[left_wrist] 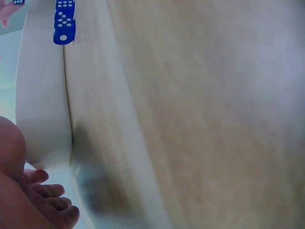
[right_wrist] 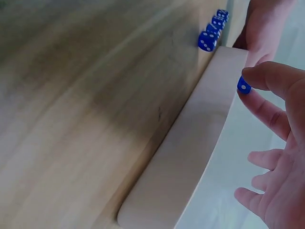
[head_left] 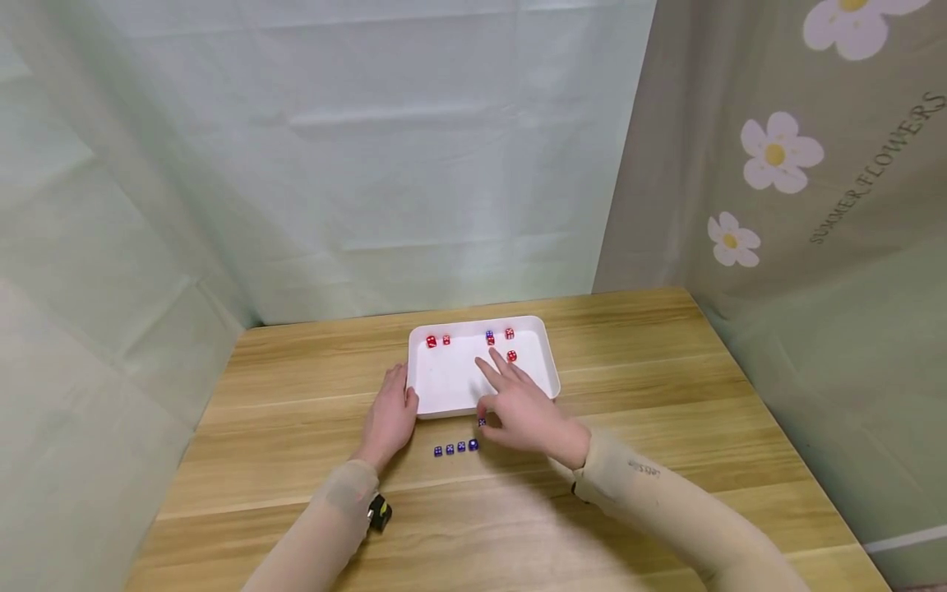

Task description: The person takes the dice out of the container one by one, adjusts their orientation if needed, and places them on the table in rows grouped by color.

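We have a wood-grain table with a white tray on it: shallow, rectangular, rounded corners. Left hand is at the tray's left side, thumb by the near corner; we can't tell if it clamps the wall or only rests there. Right hand is at the near edge, thumb and index finger pinching, other three fingers spread over the tray. Small stuff: a row of four blue dice on the table in front of the tray; five red dice inside it, one right by a lone blue die near the far wall. Last, the held die: blue, white pips. We see it right at the thumb and index fingertips, squeezed between them, near the tray's front rim.
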Demonstrator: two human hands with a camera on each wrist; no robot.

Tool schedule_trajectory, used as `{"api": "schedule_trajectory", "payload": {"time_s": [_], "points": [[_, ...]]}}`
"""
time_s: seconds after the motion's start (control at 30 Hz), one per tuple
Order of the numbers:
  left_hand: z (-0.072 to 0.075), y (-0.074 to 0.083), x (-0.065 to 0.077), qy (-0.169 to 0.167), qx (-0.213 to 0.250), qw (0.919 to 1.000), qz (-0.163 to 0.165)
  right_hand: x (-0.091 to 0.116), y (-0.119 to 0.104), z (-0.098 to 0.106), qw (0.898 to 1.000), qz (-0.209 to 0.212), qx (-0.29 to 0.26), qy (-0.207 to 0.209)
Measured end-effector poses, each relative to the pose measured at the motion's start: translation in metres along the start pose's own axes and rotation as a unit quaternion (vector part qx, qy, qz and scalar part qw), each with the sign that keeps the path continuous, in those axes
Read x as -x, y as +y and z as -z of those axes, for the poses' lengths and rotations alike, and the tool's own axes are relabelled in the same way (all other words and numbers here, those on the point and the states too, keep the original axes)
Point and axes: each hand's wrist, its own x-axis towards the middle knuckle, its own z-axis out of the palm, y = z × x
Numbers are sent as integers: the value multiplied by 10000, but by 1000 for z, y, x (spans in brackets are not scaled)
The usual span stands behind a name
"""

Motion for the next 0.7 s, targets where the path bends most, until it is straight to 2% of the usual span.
{"api": "schedule_trajectory", "payload": {"time_s": [0.23,0.47,0.7], "points": [[1,1,-1,-6,6,10000,3,5,-1,-8,9997,30,209,-96],[2,2,0,-31,-58,10000,0,8,-2,-18,9995,18,202,-234],[2,1,-1,-21,-104,9999,21,10,-4,-26,9994,17,280,-190]]}}
